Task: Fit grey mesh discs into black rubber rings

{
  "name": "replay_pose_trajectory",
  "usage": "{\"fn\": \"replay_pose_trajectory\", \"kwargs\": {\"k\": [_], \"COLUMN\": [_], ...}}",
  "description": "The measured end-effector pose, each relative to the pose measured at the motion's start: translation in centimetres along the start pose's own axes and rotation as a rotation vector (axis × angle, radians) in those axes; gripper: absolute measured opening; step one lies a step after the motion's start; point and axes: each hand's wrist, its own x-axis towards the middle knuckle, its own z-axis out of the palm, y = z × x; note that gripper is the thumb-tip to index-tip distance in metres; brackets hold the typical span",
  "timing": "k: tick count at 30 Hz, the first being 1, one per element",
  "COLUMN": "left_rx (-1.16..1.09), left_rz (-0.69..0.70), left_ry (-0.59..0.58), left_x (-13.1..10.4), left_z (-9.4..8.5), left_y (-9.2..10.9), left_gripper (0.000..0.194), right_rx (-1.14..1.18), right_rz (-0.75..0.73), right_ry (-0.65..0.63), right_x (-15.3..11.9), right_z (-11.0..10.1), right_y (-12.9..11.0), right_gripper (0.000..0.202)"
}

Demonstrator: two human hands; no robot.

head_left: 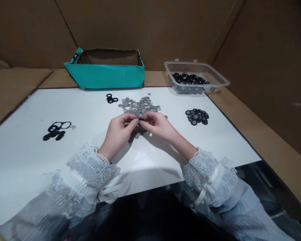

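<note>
My left hand [121, 132] and my right hand [158, 125] meet at the middle of the white sheet. Both are closed in a pinch on one small black ring [140, 121], mostly covered by the fingertips. Whether a disc sits inside that ring I cannot tell. Just beyond the fingers spreads a pile of thin grey discs [141, 105], and some lie below the hands. Off to the right is a heap of black rings with grey centres [197, 116].
A clear plastic box [217, 78] at the back right holds many black rings [188, 79]. Left of it stands a turquoise cardboard box [110, 76]. Black rings [111, 99] lie in front of it; more black pieces [54, 134] lie at the left. Cardboard walls [150, 30] enclose the back and right.
</note>
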Motion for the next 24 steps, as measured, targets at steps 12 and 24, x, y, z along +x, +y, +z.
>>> {"fn": "replay_pose_trajectory", "kwargs": {"k": [12,24], "left_rx": [0.219,0.039], "left_rz": [0.147,0.107], "left_ry": [0.057,0.061], "left_x": [0.3,0.0], "left_z": [-0.3,-0.1], "left_y": [-0.9,-0.2], "left_gripper": [0.017,0.020], "right_rx": [-0.056,0.214], "right_rz": [-0.047,0.046], "right_ry": [0.133,-0.003], "right_x": [-0.2,0.3], "right_z": [0.3,0.7], "right_y": [-0.8,-0.2], "right_gripper": [0.011,0.008]}}
